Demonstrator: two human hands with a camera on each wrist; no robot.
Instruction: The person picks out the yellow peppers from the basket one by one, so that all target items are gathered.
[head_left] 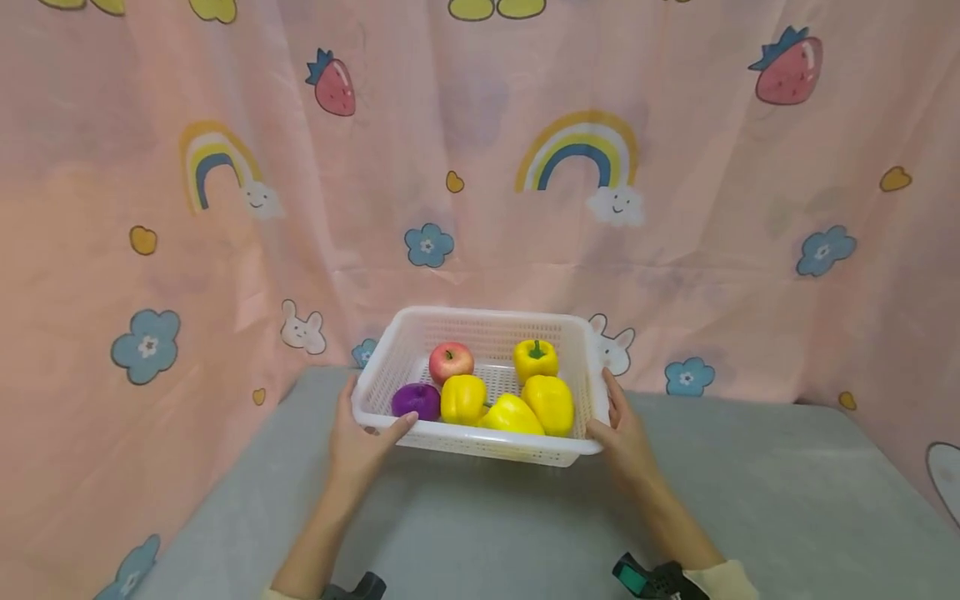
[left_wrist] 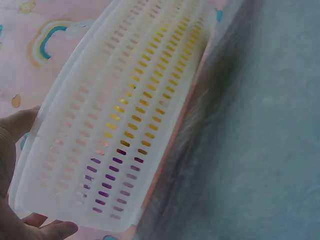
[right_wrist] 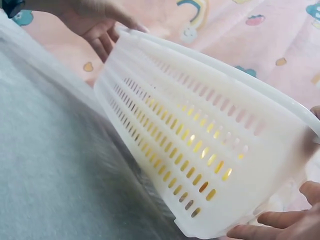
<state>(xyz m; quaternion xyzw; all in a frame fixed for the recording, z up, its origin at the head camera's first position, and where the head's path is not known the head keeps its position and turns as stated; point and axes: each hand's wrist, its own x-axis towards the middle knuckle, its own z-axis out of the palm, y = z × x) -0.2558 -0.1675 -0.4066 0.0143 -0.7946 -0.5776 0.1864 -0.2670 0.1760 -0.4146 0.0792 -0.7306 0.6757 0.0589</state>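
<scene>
Between both hands is a white plastic basket [head_left: 480,446] with slotted walls, held over the grey table with its opening facing the head camera. My left hand [head_left: 360,446] grips the left front corner, thumb on the front rim. At the right end, my right hand [head_left: 624,433] grips the rim with its thumb on top and fingers outside. Inside lie a pinkish-red apple [head_left: 452,362], a round purple fruit or vegetable [head_left: 417,402] and several yellow bell peppers [head_left: 550,404]. Both wrist views show the basket's slotted side [left_wrist: 107,127], with yellow and purple showing through.
The grey tabletop [head_left: 750,483] spreads below and to both sides of the basket. Close behind it hangs a pink curtain [head_left: 480,275] printed with rainbows, flowers and rabbits. Dark straps with camera mounts [head_left: 660,579] sit at the wrists.
</scene>
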